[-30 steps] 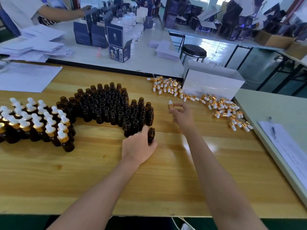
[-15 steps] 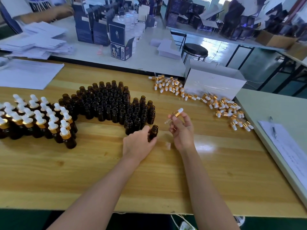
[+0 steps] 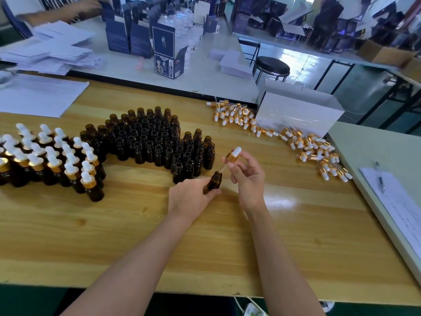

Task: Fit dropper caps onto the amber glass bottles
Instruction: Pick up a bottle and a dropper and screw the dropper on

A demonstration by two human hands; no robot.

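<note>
My left hand point(image 3: 190, 196) grips one amber bottle point(image 3: 213, 182), tilted to the right just above the wooden table point(image 3: 136, 236). My right hand point(image 3: 247, 176) pinches a dropper cap point(image 3: 232, 155) with a gold collar and white bulb. Its glass tube points down-left, with the tip at the bottle's mouth. Several open amber bottles point(image 3: 155, 137) stand clustered behind my left hand. Several capped bottles point(image 3: 52, 160) stand at the left. Loose dropper caps point(image 3: 303, 144) lie in a band at the right.
A white box point(image 3: 298, 112) stands behind the loose caps. Paper sheets point(image 3: 38, 94) lie at the far left. A clipboard with a pen point(image 3: 391, 197) lies on the grey table at the right. Beyond are blue cartons point(image 3: 166, 53), a stool point(image 3: 271, 66) and another person's arm point(image 3: 63, 10).
My right hand brought a dropper cap back from the pile toward my left hand and turned its tube down to the bottle mouth. My left hand tilted the bottle rightward.
</note>
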